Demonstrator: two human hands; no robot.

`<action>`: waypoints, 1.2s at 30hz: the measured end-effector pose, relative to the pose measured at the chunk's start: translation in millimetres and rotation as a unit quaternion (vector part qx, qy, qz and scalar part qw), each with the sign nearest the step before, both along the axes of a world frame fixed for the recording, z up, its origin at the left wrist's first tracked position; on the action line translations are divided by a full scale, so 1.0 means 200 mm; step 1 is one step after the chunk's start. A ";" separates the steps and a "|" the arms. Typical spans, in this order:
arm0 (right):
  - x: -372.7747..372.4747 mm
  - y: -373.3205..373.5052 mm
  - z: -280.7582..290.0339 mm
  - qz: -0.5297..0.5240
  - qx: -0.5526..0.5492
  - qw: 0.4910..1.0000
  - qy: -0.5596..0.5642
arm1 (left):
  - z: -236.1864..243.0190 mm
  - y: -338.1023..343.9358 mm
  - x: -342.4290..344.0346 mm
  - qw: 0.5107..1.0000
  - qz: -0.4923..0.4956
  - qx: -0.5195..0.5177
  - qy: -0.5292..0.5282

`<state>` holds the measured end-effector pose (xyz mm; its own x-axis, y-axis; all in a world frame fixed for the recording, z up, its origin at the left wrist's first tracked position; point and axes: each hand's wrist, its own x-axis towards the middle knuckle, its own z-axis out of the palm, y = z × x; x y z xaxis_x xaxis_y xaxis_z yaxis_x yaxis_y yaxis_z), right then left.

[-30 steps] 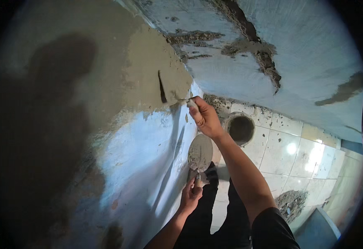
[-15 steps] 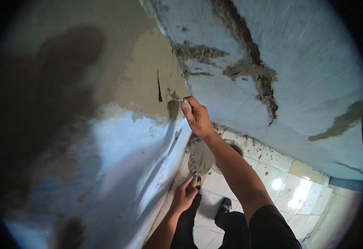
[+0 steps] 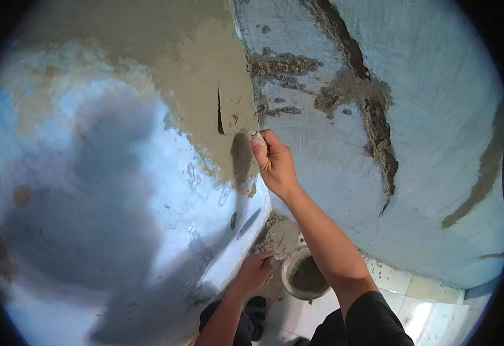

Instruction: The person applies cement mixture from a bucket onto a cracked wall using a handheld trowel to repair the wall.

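My right hand (image 3: 276,163) is closed round the handle of a plastering trowel (image 3: 237,112). Its mortar-smeared blade lies against the wet plaster (image 3: 200,63) of the left wall, close to the inside corner; a dark gap shows along the blade's left edge. Lower down, my left hand (image 3: 253,272) grips the handle of a second trowel (image 3: 282,235), held low beside the foot of the corner. Grey-brown mortar covers that trowel, so its outline blends with the floor behind it.
A round bucket (image 3: 285,277) holding mortar stands on the tiled floor by my right forearm. The right wall (image 3: 315,161) has a long, rough, mortar-filled channel (image 3: 381,138) and smaller patches. Below the plaster, the left wall is pale blue. My dark shoe (image 3: 256,317) is near its base.
My right hand has slid the plastering trowel slightly up the left wall. The view has shifted, showing more of the bucket and the lower left wall. My left hand still holds its trowel.
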<state>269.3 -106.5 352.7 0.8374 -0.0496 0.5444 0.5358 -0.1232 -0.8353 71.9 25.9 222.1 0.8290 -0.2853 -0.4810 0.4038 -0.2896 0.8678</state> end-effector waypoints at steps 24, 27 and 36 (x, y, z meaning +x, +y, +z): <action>0.28 -0.17 0.19 -0.058 -0.025 0.998 -0.003 | -0.17 -0.15 0.01 0.983 -0.072 0.064 -0.156; 0.28 -0.19 0.17 -0.084 -0.056 0.995 -0.013 | -0.21 -0.16 0.01 0.980 -0.073 0.073 -0.170; 0.23 -0.23 0.16 -0.158 -0.105 0.978 -0.082 | -0.16 -0.16 0.01 0.987 -0.058 0.035 -0.143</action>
<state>315.1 -151.7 384.5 0.6993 -0.1651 0.6955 0.5673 -0.4638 -0.6805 74.3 -6.2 189.8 0.8977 -0.3604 -0.2534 0.1058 -0.3819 0.9181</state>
